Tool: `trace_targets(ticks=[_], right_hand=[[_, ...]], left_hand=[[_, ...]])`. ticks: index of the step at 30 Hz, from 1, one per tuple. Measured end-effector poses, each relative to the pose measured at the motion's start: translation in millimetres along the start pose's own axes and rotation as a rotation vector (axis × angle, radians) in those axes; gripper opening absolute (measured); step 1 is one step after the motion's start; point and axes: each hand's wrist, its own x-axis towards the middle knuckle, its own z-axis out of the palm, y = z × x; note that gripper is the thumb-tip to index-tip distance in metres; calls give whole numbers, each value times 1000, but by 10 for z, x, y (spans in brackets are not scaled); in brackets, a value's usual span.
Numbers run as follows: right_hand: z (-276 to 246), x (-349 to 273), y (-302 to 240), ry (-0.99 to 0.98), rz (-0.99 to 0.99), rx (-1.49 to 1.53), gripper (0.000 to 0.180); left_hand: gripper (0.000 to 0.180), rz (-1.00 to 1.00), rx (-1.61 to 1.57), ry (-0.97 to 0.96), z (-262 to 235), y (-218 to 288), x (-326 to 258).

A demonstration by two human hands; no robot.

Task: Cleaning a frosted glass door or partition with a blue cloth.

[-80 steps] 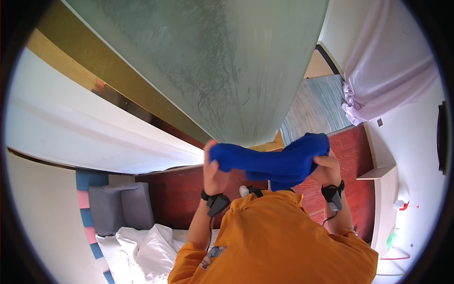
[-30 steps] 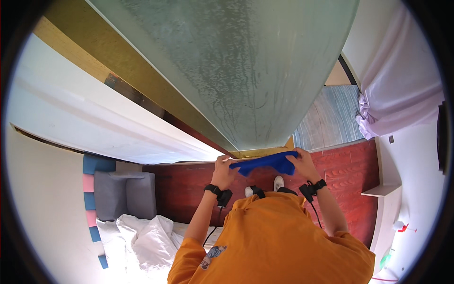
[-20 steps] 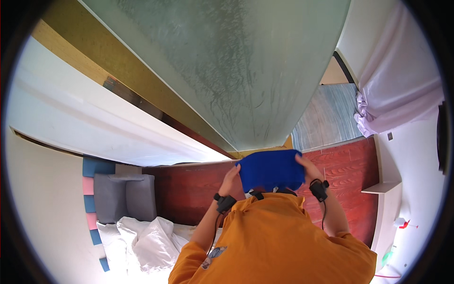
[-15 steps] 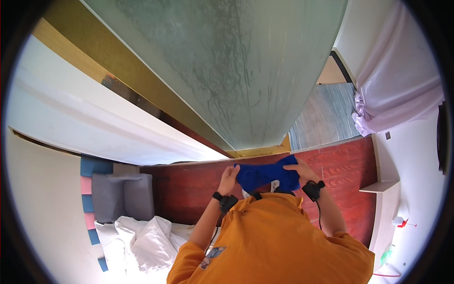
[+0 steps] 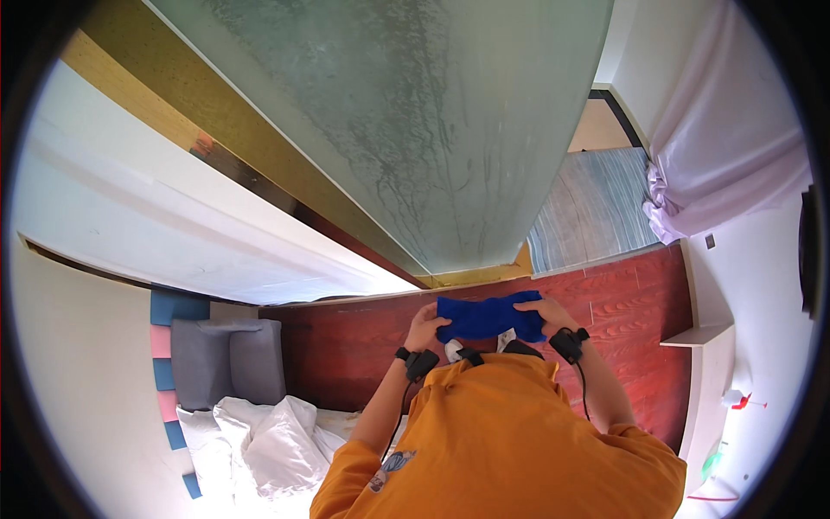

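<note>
A blue cloth (image 5: 484, 319) is stretched sideways between my two hands, in front of my body and above the floor. My left hand (image 5: 425, 326) pinches its left end, with the thumb lying on top. At the other end my right hand (image 5: 546, 312) grips the cloth, thumb over the upper edge. The fingers beneath the cloth are partly hidden. Both wrists carry black strapped devices with cables. Below the cloth, parts of my pale shoes show.
A frosted glass panel (image 5: 389, 130) with a gold-coloured frame rises ahead. Dark red wooden flooring (image 5: 346, 363) lies beneath me. A grey armchair (image 5: 226, 362) and white bedding (image 5: 281, 445) are at the left. At the right are a lilac curtain (image 5: 722, 164) and a pale shelf unit (image 5: 702, 381).
The cloth has gone from bunched and uneven to flatter and more level. My left hand has shifted slightly right, its thumb now over the cloth's end.
</note>
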Motion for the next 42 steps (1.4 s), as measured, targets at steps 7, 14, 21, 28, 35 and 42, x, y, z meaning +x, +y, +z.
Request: trace_targets(ticks=[7,14,21,28,35,42], right_hand=[[-71,161,-30,68,-310,-168,44],[1250,-197,-189,78,-604,-94,37],[1033,-211,-379,-28,-645,51,38],[1049,-612,-686,-232,-462,115,40],[770,-290,-498,-40,-523,-15,41],[613,-356,-490,-282,-286,67,53]], left_hand=[[48,231,-71,-165,130,643,10],[47,453,403,44,1351,882,-491],[37,829,743,-209,1476,962,-659],[55,594,333,85,1224,1001,-477],[48,-4,151,-320,1168,1143,-446],[57,-364,314,-446,1056,1173,-466]])
